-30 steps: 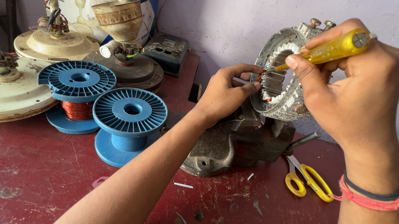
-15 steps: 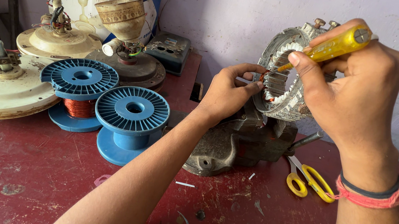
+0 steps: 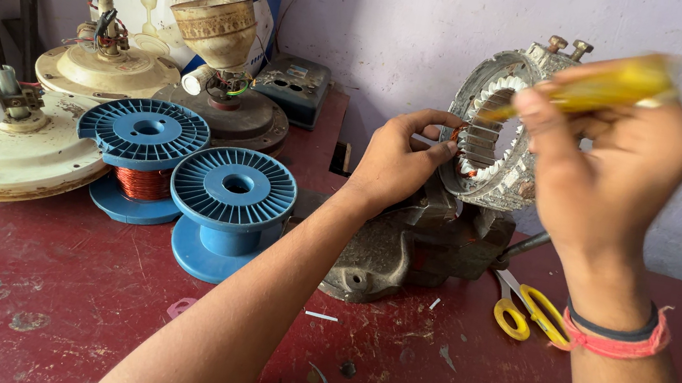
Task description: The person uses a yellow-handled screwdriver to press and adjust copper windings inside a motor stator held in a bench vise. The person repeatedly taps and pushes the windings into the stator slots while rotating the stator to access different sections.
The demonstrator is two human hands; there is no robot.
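Right hand (image 3: 613, 163), blurred, is clamped on a yellow tool (image 3: 594, 88) poking into the stator (image 3: 500, 121), which stands upright in the vise (image 3: 416, 241) near the table's (image 3: 65, 293) far edge. Left hand (image 3: 397, 159) pinches the stator's rim. A slip could nick the copper winding or jab those fingertips (image 3: 450, 145).

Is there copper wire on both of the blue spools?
No. Only the rear blue spool shows copper wire wound on its core; the front blue spool has a bare blue core.
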